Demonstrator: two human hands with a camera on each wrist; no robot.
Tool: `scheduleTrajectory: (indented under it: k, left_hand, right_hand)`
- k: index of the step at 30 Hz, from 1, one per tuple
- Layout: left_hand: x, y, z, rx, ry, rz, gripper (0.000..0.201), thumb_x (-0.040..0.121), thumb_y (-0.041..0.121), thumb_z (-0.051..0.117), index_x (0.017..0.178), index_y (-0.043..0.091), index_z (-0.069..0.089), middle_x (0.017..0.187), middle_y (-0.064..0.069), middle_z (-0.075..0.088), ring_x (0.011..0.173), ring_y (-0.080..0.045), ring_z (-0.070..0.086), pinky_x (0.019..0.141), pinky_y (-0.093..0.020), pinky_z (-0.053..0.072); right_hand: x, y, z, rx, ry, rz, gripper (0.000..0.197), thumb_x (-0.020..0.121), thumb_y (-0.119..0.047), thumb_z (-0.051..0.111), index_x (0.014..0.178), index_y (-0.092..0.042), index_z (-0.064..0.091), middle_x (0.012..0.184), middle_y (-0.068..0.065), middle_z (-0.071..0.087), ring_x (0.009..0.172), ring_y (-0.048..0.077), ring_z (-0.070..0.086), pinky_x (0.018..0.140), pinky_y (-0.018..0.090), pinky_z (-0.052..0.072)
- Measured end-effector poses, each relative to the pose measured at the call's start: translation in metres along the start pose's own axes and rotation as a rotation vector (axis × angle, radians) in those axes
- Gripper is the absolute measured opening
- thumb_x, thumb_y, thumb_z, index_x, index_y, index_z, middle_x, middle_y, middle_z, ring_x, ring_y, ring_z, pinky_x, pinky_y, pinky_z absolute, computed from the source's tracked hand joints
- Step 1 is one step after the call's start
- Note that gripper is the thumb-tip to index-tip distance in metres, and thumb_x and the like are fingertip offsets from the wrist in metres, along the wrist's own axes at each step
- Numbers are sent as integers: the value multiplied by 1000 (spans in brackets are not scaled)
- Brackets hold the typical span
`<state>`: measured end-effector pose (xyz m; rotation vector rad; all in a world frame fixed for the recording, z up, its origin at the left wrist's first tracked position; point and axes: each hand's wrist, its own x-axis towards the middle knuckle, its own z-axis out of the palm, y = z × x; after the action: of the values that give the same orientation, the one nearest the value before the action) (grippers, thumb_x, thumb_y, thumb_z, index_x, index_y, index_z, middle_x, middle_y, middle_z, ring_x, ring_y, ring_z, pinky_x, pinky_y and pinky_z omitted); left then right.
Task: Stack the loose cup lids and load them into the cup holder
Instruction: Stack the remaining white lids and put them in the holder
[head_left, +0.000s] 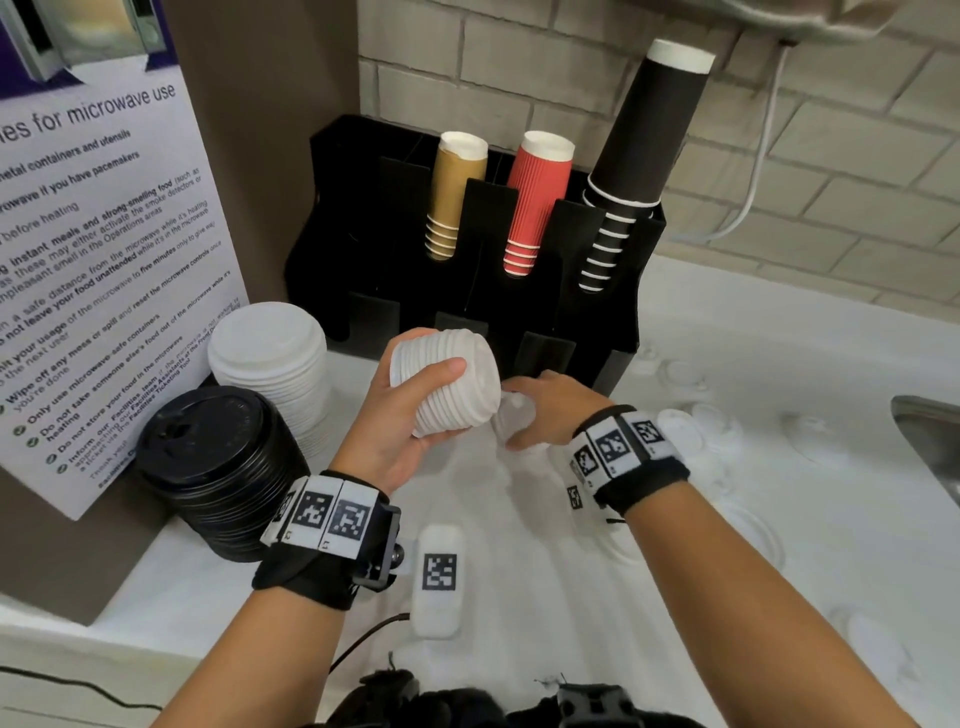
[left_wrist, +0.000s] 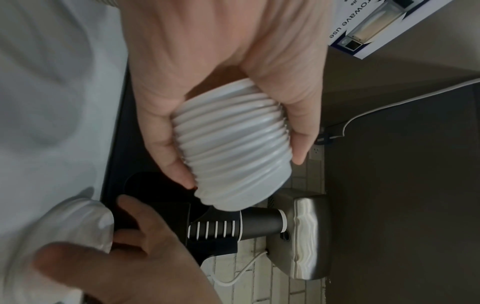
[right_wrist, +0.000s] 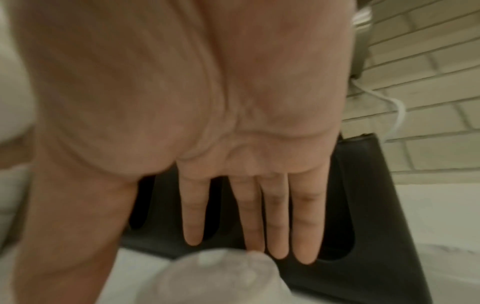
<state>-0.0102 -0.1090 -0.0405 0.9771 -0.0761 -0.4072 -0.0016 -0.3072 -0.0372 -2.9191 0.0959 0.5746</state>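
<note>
My left hand (head_left: 387, 415) grips a stack of white lids (head_left: 452, 384), tipped on its side above the counter; thumb on top, fingers curled beneath (left_wrist: 231, 152). My right hand (head_left: 550, 405) hovers just right of it over a loose white lid (head_left: 514, 415) lying on the counter. Its fingers (right_wrist: 275, 222) are straight, and the lid (right_wrist: 218, 275) is blurred below them; I cannot tell if they touch. The black cup holder (head_left: 363, 218) stands right behind both hands, its lower front slots dark.
A tall white lid stack (head_left: 270, 364) and a black lid stack (head_left: 218, 457) stand at left by a microwave sign. Gold, red and black cups (head_left: 639, 156) fill the holder's top. More loose lids (head_left: 691, 415) lie on the white counter at right. Sink edge (head_left: 930, 441) far right.
</note>
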Motion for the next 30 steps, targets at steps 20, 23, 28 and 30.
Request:
scheduleTrajectory:
  k: [20,23,28,30]
  left_hand:
    - [3,-2,-2,28,29,13,54,67,27,76,117,30,55,123,-5,59,112,-26,61,71,-39,57]
    - [3,-4,1,41,18,19,53,67,27,76,116,31,56,122,-6,60,111,-26,62,67,-36,57]
    - [3,-7,2,36,-19,-11,53,67,27,76,115,33,56,120,-3,61,112,-28,61,67,-36,57]
    - [2,-7,4,37,-21,-25,60,62,31,81,117,33,56,123,-5,60,113,-28,61,68,-37,57]
  right_hand:
    - [-68,-19,-13,931,365,-368,47,76,-26,77,115,-41,55,105,-9,62,96,11,64,82,29,56]
    - [-69,-26,-9,932,432,-375,47,78,-21,76,117,-35,54,106,-6,61,100,13,62,85,32,56]
    - [-68,-24,-10,945,386,-394,47,80,-17,74,120,-34,55,110,-2,60,102,14,62,85,35,56]
    - [-69,-24,-8,941,387,-403,48,80,-16,75,120,-34,55,110,-2,60,102,14,61,84,33,57]
